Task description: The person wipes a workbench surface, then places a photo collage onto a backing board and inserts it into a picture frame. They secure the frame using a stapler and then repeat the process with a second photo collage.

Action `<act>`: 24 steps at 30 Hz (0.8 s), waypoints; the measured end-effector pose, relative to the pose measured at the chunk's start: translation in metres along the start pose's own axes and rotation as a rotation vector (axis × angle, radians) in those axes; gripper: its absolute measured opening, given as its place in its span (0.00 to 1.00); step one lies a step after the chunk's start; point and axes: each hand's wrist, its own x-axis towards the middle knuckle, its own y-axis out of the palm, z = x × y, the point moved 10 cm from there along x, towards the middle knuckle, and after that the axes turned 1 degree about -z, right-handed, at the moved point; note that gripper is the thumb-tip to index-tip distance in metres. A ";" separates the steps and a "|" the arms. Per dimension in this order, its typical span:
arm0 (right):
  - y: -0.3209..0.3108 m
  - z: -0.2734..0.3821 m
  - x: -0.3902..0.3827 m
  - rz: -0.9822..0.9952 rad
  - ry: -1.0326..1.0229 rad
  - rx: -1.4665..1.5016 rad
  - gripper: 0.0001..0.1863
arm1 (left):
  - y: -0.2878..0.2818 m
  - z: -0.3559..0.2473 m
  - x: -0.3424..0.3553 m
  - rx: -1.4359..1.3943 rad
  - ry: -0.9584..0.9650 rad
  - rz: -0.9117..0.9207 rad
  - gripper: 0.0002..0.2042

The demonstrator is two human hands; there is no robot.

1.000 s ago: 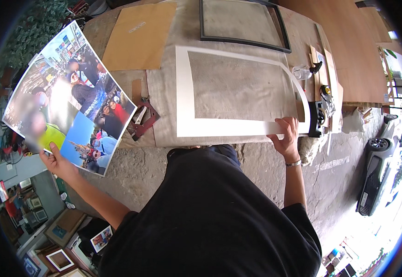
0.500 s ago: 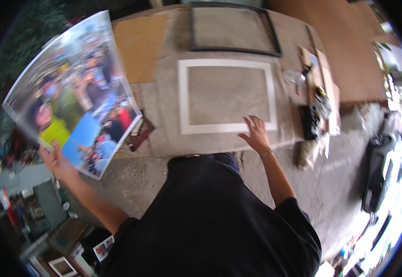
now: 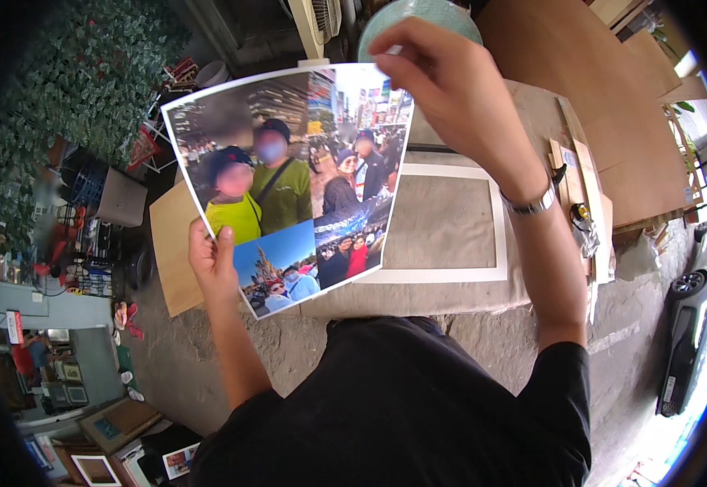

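Note:
A large photo collage print (image 3: 288, 187) with a white border is held up in front of me, tilted, over the left part of the table. My left hand (image 3: 214, 256) grips its lower left edge, thumb on the picture side. At the upper right corner my right hand (image 3: 451, 93) is closed in a pinch, and that corner is covered by the hand. Beneath the print a white rectangular frame (image 3: 455, 276) lies flat on the cloth-covered table (image 3: 426, 304), its left part hidden. Only a short piece of a black frame (image 3: 439, 149) shows behind it.
Wood strips (image 3: 585, 174) and a small tool with yellow (image 3: 581, 215) lie along the table's right side. A brown cardboard sheet (image 3: 176, 256) juts out at the left. Beyond the table are a teal round object (image 3: 418, 20), a fan (image 3: 325, 20) and large brown boards (image 3: 556, 73).
The print has moved right from the far left and now partly covers the white frame. My right hand, open above the frame before, has risen to the print's upper right corner and closed.

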 end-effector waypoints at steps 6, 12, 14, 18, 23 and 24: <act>0.063 -0.012 0.041 0.361 -0.057 -0.138 0.12 | 0.014 0.000 -0.009 -0.072 -0.014 0.047 0.13; 0.084 -0.020 0.036 0.554 0.039 -0.101 0.10 | 0.014 0.008 -0.016 -0.091 -0.045 0.044 0.13; 0.087 -0.014 0.036 0.574 0.036 -0.083 0.09 | 0.012 0.017 -0.024 -0.058 -0.037 0.032 0.19; 0.075 0.020 0.033 0.519 -0.066 0.276 0.07 | 0.031 0.044 -0.055 -0.879 -0.186 0.020 0.37; 0.050 0.048 0.018 0.642 -0.027 0.491 0.10 | 0.101 0.182 -0.068 -0.488 -0.461 0.120 0.18; 0.044 0.047 0.015 0.690 0.013 0.556 0.11 | 0.115 0.212 -0.076 -0.476 -0.529 0.105 0.18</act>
